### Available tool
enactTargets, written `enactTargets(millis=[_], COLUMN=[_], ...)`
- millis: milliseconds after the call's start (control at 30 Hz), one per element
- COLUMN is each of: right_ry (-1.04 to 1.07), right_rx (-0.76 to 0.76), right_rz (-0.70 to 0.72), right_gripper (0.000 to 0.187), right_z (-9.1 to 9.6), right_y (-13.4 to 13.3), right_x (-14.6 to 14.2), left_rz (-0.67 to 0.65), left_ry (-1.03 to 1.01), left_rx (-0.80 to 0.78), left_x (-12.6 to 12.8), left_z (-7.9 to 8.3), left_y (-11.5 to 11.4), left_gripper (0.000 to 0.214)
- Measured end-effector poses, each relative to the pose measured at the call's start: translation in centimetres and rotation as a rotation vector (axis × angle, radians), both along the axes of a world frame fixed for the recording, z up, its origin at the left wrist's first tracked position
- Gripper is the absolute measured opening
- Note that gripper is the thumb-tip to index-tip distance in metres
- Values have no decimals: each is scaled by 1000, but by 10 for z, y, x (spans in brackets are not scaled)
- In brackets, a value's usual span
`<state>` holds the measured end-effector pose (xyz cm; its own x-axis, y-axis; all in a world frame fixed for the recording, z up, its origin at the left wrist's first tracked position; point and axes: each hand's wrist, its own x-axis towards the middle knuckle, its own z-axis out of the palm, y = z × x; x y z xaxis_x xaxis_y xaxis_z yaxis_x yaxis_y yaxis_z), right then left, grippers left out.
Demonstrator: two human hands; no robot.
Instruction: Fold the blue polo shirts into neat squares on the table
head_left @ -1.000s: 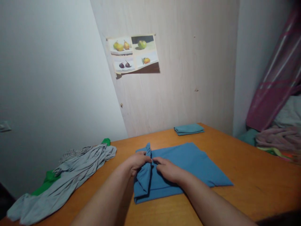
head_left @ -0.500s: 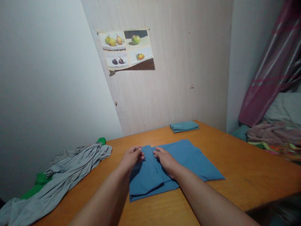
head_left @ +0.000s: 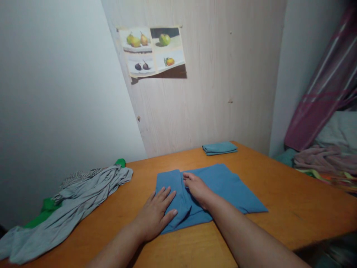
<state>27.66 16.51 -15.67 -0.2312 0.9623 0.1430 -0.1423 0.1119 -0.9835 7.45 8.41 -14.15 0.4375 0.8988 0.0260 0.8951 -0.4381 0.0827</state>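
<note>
A blue cloth (head_left: 225, 190) lies on the wooden table, its left part folded over into a layered panel. My left hand (head_left: 157, 212) rests palm down on the near left of that fold, fingers spread. Along the fold's right edge, my right hand (head_left: 196, 188) lies on its side against the cloth. Its fingers are loosely curved, with nothing visible held in them; the palm side is partly hidden. Whether the cloth is a garment cannot be made out.
A folded teal cloth (head_left: 219, 148) sits at the table's (head_left: 292, 201) far edge. Crumpled grey clothing (head_left: 83, 203) with a green piece (head_left: 47, 212) lies at the left, by the wall. Beyond the right edge are a pinkish fabric heap (head_left: 323, 158) and a pink curtain (head_left: 312, 93).
My left hand has moved from the fold's far left edge toward me and flattened onto the cloth. My right hand stays almost in place. The view has shifted slightly.
</note>
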Motion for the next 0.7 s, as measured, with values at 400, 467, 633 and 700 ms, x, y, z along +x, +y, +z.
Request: enactTargets(millis=[400, 467, 633, 700], right_ry=[-332, -369, -446, -506], right_rx=[126, 138, 174, 224], right_rz=[10, 25, 19, -5], right_gripper=[55, 54, 53, 53], right_z=[3, 4, 3, 4], right_y=[-8, -10, -10, -10], right_x=[4, 3, 1, 2], left_rz=[28, 59, 89, 95], left_ry=[-469, -569, -714, -672], left_rx=[73, 37, -118, -109], left_x=[-7, -15, -35, -37], left_z=[23, 23, 6, 1], left_y=[-1, -5, -23, -32], left_gripper=[22, 16, 21, 25])
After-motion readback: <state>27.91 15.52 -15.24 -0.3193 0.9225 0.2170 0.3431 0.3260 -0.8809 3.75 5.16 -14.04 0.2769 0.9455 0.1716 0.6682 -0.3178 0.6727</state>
